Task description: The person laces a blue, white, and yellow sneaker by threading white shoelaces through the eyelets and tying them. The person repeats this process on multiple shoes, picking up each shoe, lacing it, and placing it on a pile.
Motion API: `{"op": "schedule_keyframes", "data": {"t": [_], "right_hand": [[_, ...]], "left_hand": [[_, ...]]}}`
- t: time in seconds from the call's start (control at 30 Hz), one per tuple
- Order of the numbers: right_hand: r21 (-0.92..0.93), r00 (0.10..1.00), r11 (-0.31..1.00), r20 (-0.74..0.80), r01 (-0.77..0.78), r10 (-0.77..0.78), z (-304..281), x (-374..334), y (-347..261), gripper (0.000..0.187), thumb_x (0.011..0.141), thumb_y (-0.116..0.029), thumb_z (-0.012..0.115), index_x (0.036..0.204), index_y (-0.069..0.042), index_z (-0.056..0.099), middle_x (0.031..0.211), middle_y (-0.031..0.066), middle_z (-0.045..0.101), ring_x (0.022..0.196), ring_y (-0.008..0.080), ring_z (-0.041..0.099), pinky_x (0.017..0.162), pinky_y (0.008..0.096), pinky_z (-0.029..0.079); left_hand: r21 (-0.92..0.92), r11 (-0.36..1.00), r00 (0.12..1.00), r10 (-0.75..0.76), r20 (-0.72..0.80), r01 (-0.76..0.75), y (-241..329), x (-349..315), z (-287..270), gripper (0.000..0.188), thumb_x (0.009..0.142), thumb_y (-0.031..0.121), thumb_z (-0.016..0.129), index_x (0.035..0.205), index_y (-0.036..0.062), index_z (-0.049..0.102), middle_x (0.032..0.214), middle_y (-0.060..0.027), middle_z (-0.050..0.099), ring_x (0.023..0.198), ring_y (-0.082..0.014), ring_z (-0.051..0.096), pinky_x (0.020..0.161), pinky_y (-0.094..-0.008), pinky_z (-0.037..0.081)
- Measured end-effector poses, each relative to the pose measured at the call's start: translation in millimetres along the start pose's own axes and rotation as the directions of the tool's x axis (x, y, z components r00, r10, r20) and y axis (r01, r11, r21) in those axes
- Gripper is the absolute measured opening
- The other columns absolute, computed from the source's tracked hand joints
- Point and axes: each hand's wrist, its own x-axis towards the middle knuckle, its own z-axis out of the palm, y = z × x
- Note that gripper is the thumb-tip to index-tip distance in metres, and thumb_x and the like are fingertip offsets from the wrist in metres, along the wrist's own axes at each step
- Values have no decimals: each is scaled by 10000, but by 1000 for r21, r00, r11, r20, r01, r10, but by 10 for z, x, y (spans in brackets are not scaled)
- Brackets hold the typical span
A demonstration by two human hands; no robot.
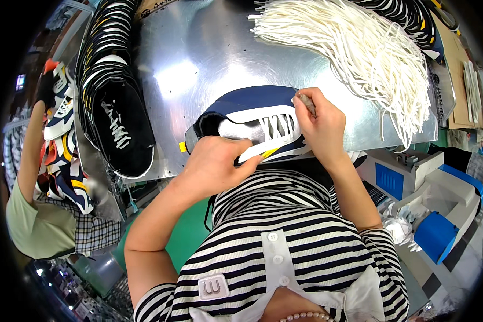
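Observation:
A navy and white shoe upper (255, 95) lies on its side across the metal table in front of me, with white laces (276, 126) crossed over its tongue area. At its near edge, by the opening, my left hand (214, 163) is closed, thumb and fingers pinching the white side. My right hand (323, 121) is closed at the toe end on the right. Between its thumb and curled fingers shows a small grey-brown object (307, 103), whose kind I cannot make out. A yellow tab (183, 147) sticks out at the heel.
A bundle of white laces (354, 48) spreads over the metal table (172, 48) at the far right. Nested dark shoe uppers (126, 126) line the left side; more (408, 21) lie at far right. A co-worker's arm (32, 155) reaches toward shoes at left. A grey-and-blue machine (440, 198) stands right.

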Motion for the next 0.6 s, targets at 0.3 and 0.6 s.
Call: {"op": "schedule_keyframes", "data": {"t": [0.3, 0.6], "right_hand": [[-64, 945, 967, 235, 248, -227, -161, 54, -70, 125, 803, -167, 719, 883, -85, 669, 696, 93, 637, 592, 256, 634, 558, 345, 490], [-61, 972, 981, 158, 186, -174, -60, -17, -51, 105, 731, -134, 691, 808, -68, 665, 666, 85, 638, 607, 280, 643, 568, 381, 496]], "left_hand": [[326, 903, 647, 429, -630, -282, 44, -136, 204, 409, 781, 115, 771, 1137, 0, 607, 927, -184, 618, 826, -333, 608, 680, -413, 482], [-966, -12, 872, -433, -230, -260, -282, -813, 1408, 537, 929, 59, 652, 1379, 0, 365, 1228, -214, 578, 1082, -263, 615, 941, -338, 495]]}}
